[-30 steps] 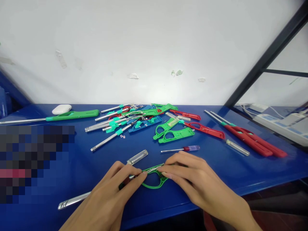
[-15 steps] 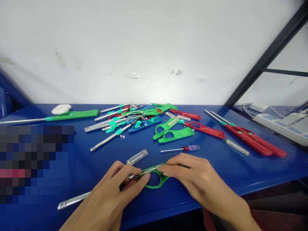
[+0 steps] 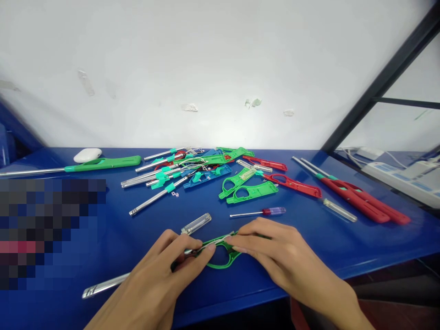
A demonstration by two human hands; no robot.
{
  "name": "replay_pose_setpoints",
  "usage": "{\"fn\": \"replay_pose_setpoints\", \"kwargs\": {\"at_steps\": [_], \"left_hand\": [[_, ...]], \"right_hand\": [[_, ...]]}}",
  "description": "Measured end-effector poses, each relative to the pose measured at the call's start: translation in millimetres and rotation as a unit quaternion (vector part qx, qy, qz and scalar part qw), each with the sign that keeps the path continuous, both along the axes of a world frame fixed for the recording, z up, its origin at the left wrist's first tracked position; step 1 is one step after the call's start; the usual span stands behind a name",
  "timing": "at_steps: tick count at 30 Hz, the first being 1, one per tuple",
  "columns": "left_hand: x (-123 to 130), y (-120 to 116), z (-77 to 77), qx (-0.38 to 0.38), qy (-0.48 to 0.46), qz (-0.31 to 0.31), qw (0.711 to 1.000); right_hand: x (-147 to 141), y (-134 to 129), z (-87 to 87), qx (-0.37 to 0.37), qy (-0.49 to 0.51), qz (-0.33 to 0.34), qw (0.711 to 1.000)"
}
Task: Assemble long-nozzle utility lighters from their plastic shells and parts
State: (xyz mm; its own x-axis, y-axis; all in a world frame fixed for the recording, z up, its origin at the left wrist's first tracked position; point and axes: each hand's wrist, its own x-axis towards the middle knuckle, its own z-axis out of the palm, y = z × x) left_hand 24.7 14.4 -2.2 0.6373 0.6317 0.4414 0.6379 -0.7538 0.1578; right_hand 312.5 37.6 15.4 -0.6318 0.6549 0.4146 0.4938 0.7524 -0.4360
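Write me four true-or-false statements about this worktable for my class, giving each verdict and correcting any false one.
1. The screwdriver lies beyond both hands. True.
2. The right hand grips the screwdriver. False: the right hand and left hand both have fingers on a green handle half.
3. The white rounded case sits beside the power strip. False: the white rounded case is at the far left, by a green-handled lighter.
4. Two red-handled lighters lie on the right. True.
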Motion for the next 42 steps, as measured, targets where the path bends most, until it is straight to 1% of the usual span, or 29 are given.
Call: {"fn": "replay_pose_setpoints", "kwargs": {"at_steps": [4,12,21,24,27,29,32,37,42], "left_hand": [[0.4,-0.6,-2.2,0.004,-0.012,-0.001,1.0],[5.6,-2.6,-6.5,-0.031,-0.037,0.022,0.999],[4.9,-4.0,-1.8,-0.02,-0.029,0.027,0.999],[5.0,-4.2,-0.5,-0.017,-0.028,0.027,0.999],[4.1,-3.6,0.1,0.006,-0.032,0.018,0.999],[2.9,-3.0,0.0,0.014,-0.021,0.014,1.0],[1.1,-1.6,-1.0,0.005,0.004,0.013,1.0],[1.1,-0.1,0.1,0.015,0.02,0.01,1.0],[1.7,-1.6,-0.6,0.044,0.041,0.009,0.998]], "right_hand": [[0.9,-0.8,-0.8,0.007,0.0,0.0,1.0],[0.4,-1.1,-1.0,0.01,-0.004,-0.002,1.0],[-0.2,-1.8,-0.7,0.011,-0.002,0.002,1.0],[-0.5,-2.2,-0.1,-0.017,-0.004,-0.005,1.0],[-0.7,-2.9,0.3,-0.063,0.0,-0.016,0.998],[-0.9,-3.1,0.5,-0.093,0.006,-0.025,0.995],[-1.0,-2.9,1.2,-0.127,0.009,-0.036,0.991],[-0.2,-2.9,2.2,-0.145,0.006,-0.033,0.989],[0.1,-3.1,2.3,-0.143,0.009,-0.037,0.989]]}}
